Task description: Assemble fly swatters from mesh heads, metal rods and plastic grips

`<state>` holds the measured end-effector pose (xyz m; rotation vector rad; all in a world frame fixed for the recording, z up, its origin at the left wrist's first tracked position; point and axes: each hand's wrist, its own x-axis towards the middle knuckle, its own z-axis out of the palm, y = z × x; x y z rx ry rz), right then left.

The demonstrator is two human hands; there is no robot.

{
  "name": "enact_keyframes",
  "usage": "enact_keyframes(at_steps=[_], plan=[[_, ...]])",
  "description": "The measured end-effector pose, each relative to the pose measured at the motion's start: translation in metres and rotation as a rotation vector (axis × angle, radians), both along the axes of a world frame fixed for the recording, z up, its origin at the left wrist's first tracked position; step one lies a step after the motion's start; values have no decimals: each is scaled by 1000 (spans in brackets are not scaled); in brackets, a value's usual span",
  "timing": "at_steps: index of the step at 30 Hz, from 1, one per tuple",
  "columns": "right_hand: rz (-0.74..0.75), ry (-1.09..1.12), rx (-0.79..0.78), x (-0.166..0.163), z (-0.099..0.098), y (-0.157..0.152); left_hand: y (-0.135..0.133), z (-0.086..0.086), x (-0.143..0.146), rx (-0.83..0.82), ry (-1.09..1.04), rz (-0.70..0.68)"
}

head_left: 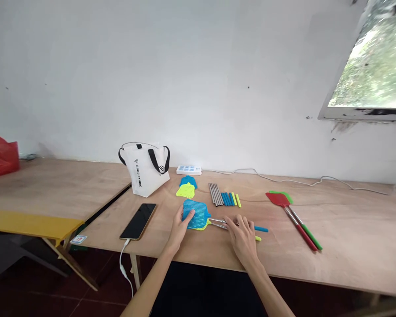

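Note:
My left hand [178, 226] pinches the mesh head of a blue fly swatter [198, 211], thumb on top. Beneath it lies a yellow-green fly swatter [204, 226], mostly covered by the blue one. My right hand [242, 235] closes over the metal rods of both, the blue and yellow-green grips sticking out to its right. Beyond my hands rest a loose yellow-green swatter head [185, 190] and a blue swatter head [190, 179]. Several grey metal tubes [215, 194] lie in a row, beside short blue grips [226, 199] and yellow-green grips [238, 200].
On the right lie a red fly swatter [279, 199] and a green fly swatter [309, 235], crossed. To the left are a phone [139, 221] on a white cable [122, 266] and a white bag [143, 171]. A power strip [188, 170] sits near the wall.

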<state>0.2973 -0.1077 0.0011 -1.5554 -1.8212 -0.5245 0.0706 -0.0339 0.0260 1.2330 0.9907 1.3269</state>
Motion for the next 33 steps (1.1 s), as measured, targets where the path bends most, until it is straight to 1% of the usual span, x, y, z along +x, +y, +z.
enact_keyframes(at_steps=[3, 5, 10, 16, 21, 23, 33], plan=[[92, 10, -12, 2, -2, -1, 1, -9, 4, -35, -28, -9], [135, -5, -33, 2, -3, -1, 1, -11, 5, -48, -23, -23], [126, -56, -67, 1, -2, -2, -3, -9, 8, -41, 2, -26], [93, 4, -6, 3, -4, 0, -3, -10, 8, -32, 16, -76], [172, 63, -19, 4, -8, 2, -6, -9, 8, 3, 28, -120], [178, 81, -15, 5, -9, 2, -7, -9, 7, 12, 31, -127], [206, 120, -8, 4, -7, 1, -2, -13, 6, -11, -15, -72]])
